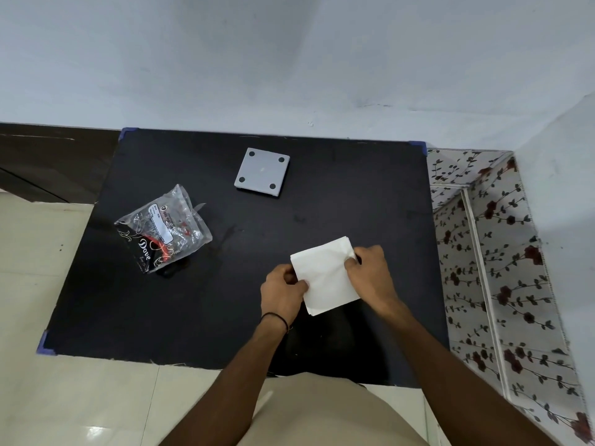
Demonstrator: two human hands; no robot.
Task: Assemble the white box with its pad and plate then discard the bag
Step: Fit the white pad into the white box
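Observation:
A flat white box (325,275) lies on the black table (225,300), right of centre and near me. My left hand (281,291) pinches its left edge. My right hand (370,272) grips its right upper corner, where the white sheet is creased. A grey square plate (261,172) with four dark round pads at its corners rests at the back of the table, apart from both hands. A crumpled clear plastic bag (164,228) with a white label and black "Dove" print lies to the left. No separate pad can be made out.
The table has blue corner guards (43,344) and stands against a pale wall. A floral-patterned box or cabinet (489,252) stands close on the right. Cream floor tiles (38,284) lie to the left and front. A dark brown surface sits at the back left.

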